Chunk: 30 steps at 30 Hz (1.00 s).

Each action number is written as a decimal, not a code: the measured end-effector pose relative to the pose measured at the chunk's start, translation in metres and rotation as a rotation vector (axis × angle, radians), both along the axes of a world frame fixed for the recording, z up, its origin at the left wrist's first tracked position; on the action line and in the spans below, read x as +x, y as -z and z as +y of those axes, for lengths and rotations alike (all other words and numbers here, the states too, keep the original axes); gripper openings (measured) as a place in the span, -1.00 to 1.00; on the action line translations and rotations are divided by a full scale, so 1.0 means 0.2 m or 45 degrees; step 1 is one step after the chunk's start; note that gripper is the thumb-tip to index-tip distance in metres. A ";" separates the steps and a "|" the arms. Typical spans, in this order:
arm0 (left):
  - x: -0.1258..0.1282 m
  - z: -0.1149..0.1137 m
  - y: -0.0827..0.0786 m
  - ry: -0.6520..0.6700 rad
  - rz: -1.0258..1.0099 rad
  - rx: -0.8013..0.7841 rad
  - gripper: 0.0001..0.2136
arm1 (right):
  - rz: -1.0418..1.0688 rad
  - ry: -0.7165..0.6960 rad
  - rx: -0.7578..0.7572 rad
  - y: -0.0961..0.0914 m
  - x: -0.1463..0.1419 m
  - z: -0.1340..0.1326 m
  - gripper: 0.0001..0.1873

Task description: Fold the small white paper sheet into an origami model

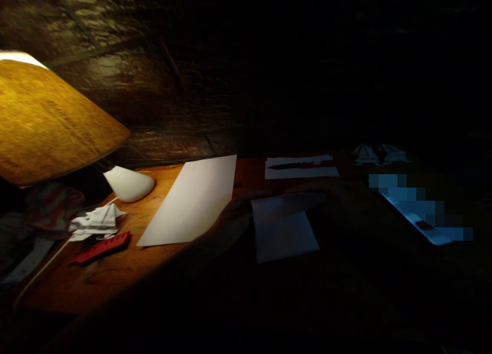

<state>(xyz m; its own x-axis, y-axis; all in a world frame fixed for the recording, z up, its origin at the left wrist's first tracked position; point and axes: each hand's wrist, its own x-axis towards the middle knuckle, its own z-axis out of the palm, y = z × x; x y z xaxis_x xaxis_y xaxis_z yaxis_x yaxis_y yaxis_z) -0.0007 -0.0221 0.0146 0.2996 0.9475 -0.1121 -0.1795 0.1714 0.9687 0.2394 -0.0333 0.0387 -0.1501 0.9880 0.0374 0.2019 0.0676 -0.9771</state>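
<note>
A small sheet of paper [286,236], bluish in the dim light, hangs in front of me between my two hands. My left hand [240,213] is mostly in shadow, its fingers closed at the sheet's upper left corner. At the upper right edge is my right hand [328,192], very dark, with its fingers against the paper; their exact grip is hard to see. Beyond my left arm lies a larger white sheet [192,205] on the wooden table [149,262]. Behind my hands a knife [288,165] with a red and black handle rests on white paper [271,173].
A lamp with a yellow shade [57,118] and white base [130,185] stands at left. Near it lie a folded paper shape [98,221], a red slotted piece [102,247] and a cord [46,269]. More folded papers [367,154] and a glowing screen [415,218] are at right.
</note>
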 end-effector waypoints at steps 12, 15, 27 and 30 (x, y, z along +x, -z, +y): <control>-0.05 -0.08 -0.02 0.661 1.012 1.493 -0.42 | -0.475 0.171 0.152 0.16 0.06 0.14 -0.83; -0.02 -0.06 0.00 0.986 1.029 1.453 -0.43 | -0.481 0.141 0.127 0.13 0.07 0.14 -0.78; 0.00 -0.10 0.01 0.848 1.173 1.500 -0.43 | -0.537 0.290 0.153 0.06 0.09 0.16 -0.56; 0.01 -0.11 0.00 0.821 1.351 1.539 -0.33 | -0.641 0.298 0.182 0.06 0.07 0.14 -0.51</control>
<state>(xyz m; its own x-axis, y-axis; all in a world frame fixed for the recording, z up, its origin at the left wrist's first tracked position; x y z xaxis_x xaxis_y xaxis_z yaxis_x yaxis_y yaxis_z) 0.0023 -0.0450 0.0142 0.9050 0.4050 0.1304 0.3687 -0.8994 0.2349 0.2535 -0.0051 0.0260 0.0384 0.9874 0.1538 0.6656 0.0895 -0.7409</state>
